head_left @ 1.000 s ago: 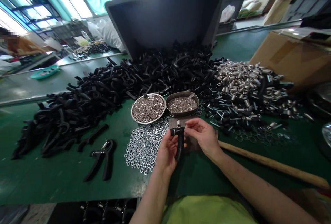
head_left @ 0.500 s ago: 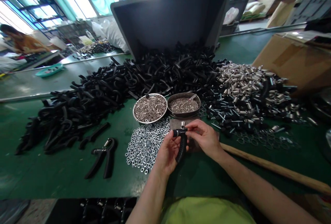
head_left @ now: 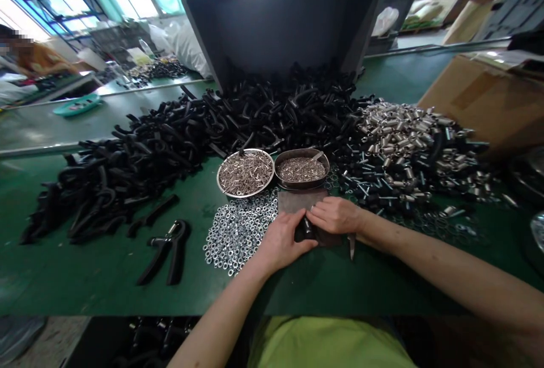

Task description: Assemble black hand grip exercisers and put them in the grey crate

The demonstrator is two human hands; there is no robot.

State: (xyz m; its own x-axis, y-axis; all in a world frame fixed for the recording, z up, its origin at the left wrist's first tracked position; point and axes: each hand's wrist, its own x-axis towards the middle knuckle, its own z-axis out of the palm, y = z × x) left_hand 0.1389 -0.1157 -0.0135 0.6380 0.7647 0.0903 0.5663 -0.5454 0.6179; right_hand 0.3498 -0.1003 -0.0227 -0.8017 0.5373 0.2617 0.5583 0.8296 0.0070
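Over a flat metal plate (head_left: 293, 201) both hands come together on a black hand-grip handle (head_left: 306, 227), low against the plate. My left hand (head_left: 283, 243) curls around its left side, thumb across the front. My right hand (head_left: 335, 216) has its fingers bent against the top and right side, hiding most of the part. Just below the right wrist a narrow metal blade-like piece (head_left: 352, 248) shows. Left of the plate lies a spread of small nuts (head_left: 238, 235). A hand gripper with its spring fitted (head_left: 168, 252) rests farther left.
Behind the plate stand a round dish of pins (head_left: 246, 172) and an oval tin of small metal bits (head_left: 302, 169). Black handles (head_left: 170, 141) spill from a grey bin (head_left: 289, 22). Springs (head_left: 399, 130) and a cardboard box (head_left: 480, 101) are right. A co-worker (head_left: 38, 56) sits far left.
Both hands have lowered the black handle onto the metal plate and turned over it. The wooden stick at the right no longer shows; my right forearm now crosses that area.
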